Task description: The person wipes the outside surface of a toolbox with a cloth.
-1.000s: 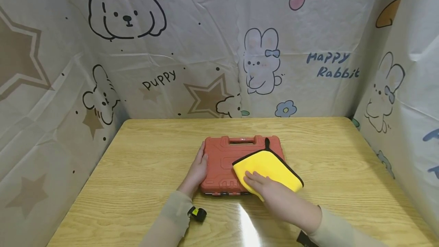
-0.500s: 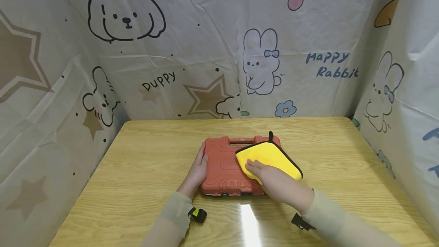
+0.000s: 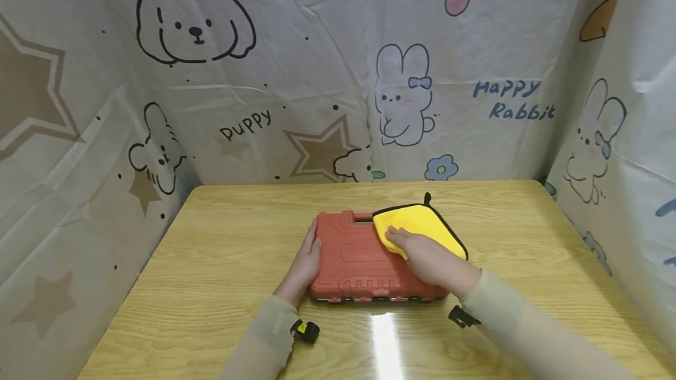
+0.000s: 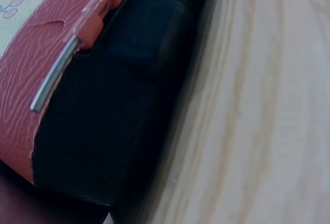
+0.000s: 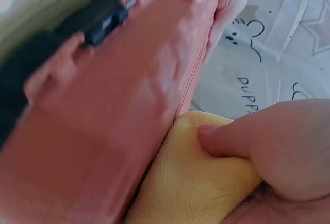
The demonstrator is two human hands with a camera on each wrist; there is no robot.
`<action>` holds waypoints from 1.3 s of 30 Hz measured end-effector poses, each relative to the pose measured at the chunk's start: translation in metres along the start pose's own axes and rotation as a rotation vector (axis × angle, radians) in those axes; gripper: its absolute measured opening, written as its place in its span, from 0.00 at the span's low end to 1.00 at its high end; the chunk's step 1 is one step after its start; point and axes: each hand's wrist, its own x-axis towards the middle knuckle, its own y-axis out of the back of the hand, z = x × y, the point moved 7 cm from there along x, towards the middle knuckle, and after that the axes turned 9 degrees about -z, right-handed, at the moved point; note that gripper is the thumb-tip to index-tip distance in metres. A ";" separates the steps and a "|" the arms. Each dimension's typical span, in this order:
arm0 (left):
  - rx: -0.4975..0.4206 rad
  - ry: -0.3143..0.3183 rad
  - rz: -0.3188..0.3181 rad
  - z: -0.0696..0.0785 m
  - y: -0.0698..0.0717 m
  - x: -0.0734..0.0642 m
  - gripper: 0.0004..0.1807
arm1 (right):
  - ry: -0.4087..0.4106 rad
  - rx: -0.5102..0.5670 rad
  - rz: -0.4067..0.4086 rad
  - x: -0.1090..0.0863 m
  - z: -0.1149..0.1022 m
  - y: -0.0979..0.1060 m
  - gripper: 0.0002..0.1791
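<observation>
A red plastic tool case (image 3: 354,263) with a carry handle lies flat on the table, its latches along the near edge. My left hand (image 3: 305,260) rests against the case's left side, fingers straight along it. With straight fingers, my right hand (image 3: 425,254) presses a yellow cloth (image 3: 422,221) onto the lid's upper right part. Black trim edges the cloth, and a small black loop sticks up from its far corner. In the right wrist view, my thumb (image 5: 221,139) lies on the cloth, which touches the case. The left wrist view shows the case's black lower half (image 4: 103,131).
The wood-grain table (image 3: 232,239) extends on both sides of the case. Printed white sheeting (image 3: 296,87) stands along its back and sides. A small black wrist camera (image 3: 306,331) hangs by the left sleeve, another (image 3: 463,316) by the right.
My right hand has slid the cloth away from me and slightly right, from the lid's lower right part over the right of the handle. My left hand and the case stay in place.
</observation>
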 end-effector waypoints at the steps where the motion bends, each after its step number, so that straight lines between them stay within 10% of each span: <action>1: 0.001 -0.001 0.000 0.000 0.000 0.000 0.31 | -0.005 0.003 0.001 0.002 0.002 0.001 0.30; 23: 0.021 -0.019 0.008 0.001 0.001 0.000 0.32 | -0.083 0.072 0.013 0.035 0.038 0.022 0.29; 39: -0.038 0.013 0.012 -0.003 -0.001 0.002 0.31 | -0.067 -0.006 -0.036 0.015 0.031 0.008 0.28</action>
